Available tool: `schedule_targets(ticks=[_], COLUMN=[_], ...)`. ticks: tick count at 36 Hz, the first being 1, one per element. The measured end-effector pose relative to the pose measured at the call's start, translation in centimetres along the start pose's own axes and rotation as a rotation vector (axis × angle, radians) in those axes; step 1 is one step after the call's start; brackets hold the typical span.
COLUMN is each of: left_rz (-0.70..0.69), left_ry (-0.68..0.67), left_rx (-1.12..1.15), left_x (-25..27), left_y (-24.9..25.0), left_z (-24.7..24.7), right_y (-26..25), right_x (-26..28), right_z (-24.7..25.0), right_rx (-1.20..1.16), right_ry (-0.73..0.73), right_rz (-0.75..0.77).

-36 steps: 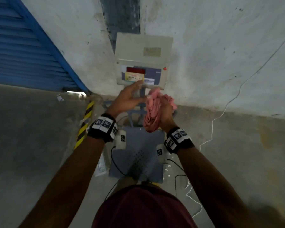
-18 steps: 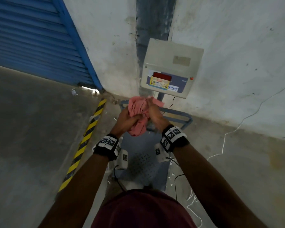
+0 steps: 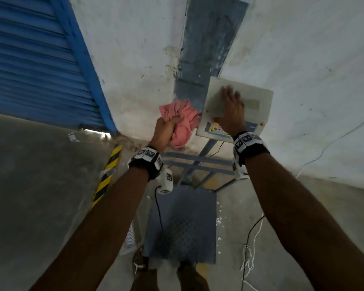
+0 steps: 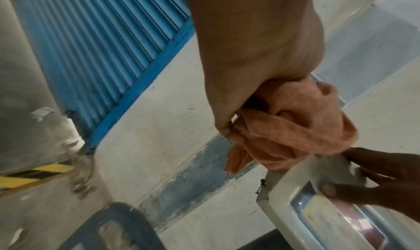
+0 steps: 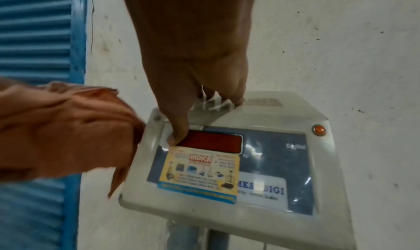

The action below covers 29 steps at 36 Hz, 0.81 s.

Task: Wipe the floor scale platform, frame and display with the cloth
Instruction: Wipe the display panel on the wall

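Observation:
The floor scale's grey display box (image 3: 259, 114) stands on a post above the blue frame (image 3: 198, 162) and the grey platform (image 3: 183, 223). My left hand (image 3: 168, 127) grips a bunched pink cloth (image 3: 185, 118), which touches the box's left edge. In the left wrist view the cloth (image 4: 295, 128) lies against the box corner (image 4: 279, 196). My right hand (image 3: 231, 110) lies flat on top of the box with straight fingers. Its thumb (image 5: 179, 135) presses the front panel beside the dark red readout (image 5: 213, 142).
A blue roller shutter (image 3: 29, 59) fills the left wall, with a yellow-black striped strip (image 3: 107, 175) on the floor below. White wall stands close behind the scale. Black and white cables (image 3: 250, 238) trail on the floor at the right of the platform. My feet (image 3: 141, 261) are at its near edge.
Both hands held the cloth together below the display before. Now the right hand has let go and rests on the display box, and the left hand alone has carried the cloth to the box's left edge.

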<state>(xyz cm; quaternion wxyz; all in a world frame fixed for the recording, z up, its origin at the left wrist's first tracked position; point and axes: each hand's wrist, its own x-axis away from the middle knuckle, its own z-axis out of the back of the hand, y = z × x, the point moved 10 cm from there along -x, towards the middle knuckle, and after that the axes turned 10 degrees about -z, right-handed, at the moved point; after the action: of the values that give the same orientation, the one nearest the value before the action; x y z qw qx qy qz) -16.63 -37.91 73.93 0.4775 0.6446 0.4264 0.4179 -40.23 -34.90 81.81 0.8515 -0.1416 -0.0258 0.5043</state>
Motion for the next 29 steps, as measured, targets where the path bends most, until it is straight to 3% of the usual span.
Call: schedule_targets(ticks=[6, 14, 17, 22, 26, 29], left_rz=[-0.012, -0.090, -0.092, 0.044, -0.132, -0.229], left_ry=[-0.013, -0.173, -0.204, -0.230, -0.266, -0.367], left_rx=[-0.113, -0.217, -0.266, -0.375, -0.481, -0.372], left_x=[-6.5, -10.1, -9.7, -8.6, -8.6, -8.8], left_y=[0.2, 2.9, 1.6, -3.4, 2.9, 6.3], left_z=[-2.7, -8.7, -9.0, -7.0, -9.7, -12.7], right_y=[0.4, 0.5, 0.9, 0.8, 0.6, 1.0], right_x=[-0.3, -0.8, -0.8, -0.8, -0.9, -0.8], right_z=[-0.2, -0.2, -0.2, -0.5, -0.4, -0.1], right_rx=[0.042, 0.051, 0.045, 0.033, 0.049, 0.042], right_ry=[0.041, 0.056, 0.059, 0.044, 0.029, 0.030], right_rz=[0.012, 0.000, -0.005, -0.012, -0.006, -0.006])
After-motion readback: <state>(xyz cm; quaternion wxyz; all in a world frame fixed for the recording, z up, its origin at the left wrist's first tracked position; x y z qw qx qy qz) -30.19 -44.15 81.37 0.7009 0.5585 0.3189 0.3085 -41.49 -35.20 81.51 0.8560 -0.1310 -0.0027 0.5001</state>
